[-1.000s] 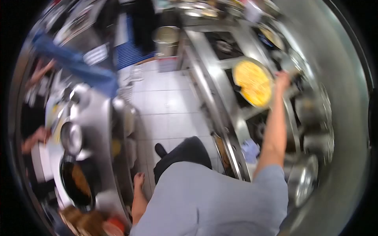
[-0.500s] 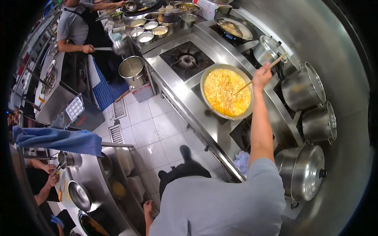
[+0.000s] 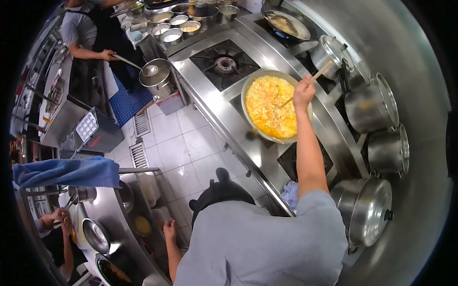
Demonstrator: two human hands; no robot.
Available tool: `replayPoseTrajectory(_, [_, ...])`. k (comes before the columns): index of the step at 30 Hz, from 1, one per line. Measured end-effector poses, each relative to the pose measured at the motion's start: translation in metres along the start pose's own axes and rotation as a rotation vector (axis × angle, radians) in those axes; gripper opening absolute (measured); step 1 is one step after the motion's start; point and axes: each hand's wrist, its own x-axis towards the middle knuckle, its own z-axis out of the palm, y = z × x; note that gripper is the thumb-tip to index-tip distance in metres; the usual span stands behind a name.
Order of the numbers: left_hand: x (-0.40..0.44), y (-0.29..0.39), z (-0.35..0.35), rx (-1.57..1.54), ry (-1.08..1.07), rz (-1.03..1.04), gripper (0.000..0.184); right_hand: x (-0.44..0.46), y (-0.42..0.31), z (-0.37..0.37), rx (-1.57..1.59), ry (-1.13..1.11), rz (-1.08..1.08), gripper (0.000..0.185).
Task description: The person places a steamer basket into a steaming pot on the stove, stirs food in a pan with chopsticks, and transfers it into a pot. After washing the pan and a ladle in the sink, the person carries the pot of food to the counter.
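Note:
My right hand (image 3: 304,94) is closed around a long wooden stick (image 3: 322,70). The stick slants down over a large round pan (image 3: 244,106), and its lower end is in a lumpy yellow-orange egg-like mixture (image 3: 270,106). The pan sits on the steel stove (image 3: 238,95), beside a bare gas burner (image 3: 225,65). Low at my side hangs my left hand (image 3: 169,229), fingers curled and nothing visible in them. It is near the steel counter on the left.
Several lidded and open pots (image 3: 371,106) line the wall at right. At the back, a pan (image 3: 287,25) sits over a blue flame. A co-worker's hand (image 3: 109,55) holds a ladle (image 3: 150,70) over a tall pot (image 3: 160,88). A blue towel (image 3: 67,172) hangs at left; another person's hands (image 3: 61,215) work there.
My right hand and the stick have moved left and slightly down across the pan. My left hand has risen. The co-worker's ladle has swung down to the tall pot.

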Motion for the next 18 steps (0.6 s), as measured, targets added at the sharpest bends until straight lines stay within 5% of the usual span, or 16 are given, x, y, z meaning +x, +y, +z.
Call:
replayPoseTrajectory(5, [-0.053, 0.027, 0.004, -0.035, 0.011, -0.134, 0.020, 0.011, -0.048, -0.012, 0.246, -0.042, 0.142, 0.059])
replayPoseTrajectory(7, [-0.059, 0.017, 0.002, -0.145, -0.005, -0.248, 0.016, -0.002, -0.030, -0.006, 0.020, 0.021, -0.019, 0.061])
replayPoseTrajectory(13, [-0.066, -0.042, 0.008, 0.140, -0.002, -0.174, 0.021, 0.017, -0.066, -0.032, 0.444, -0.013, 0.121, 0.056])
replayPoseTrajectory(16, [-0.061, -0.035, 0.008, 0.136, -0.035, -0.200, 0.023, -0.010, 0.020, -0.011, 0.234, -0.044, 0.062, 0.056])
replayPoseTrajectory(18, [-0.052, -0.019, 0.006, 0.073, -0.067, -0.216, 0.025, -0.001, 0.004, -0.011, 0.171, -0.035, 0.034, 0.056])
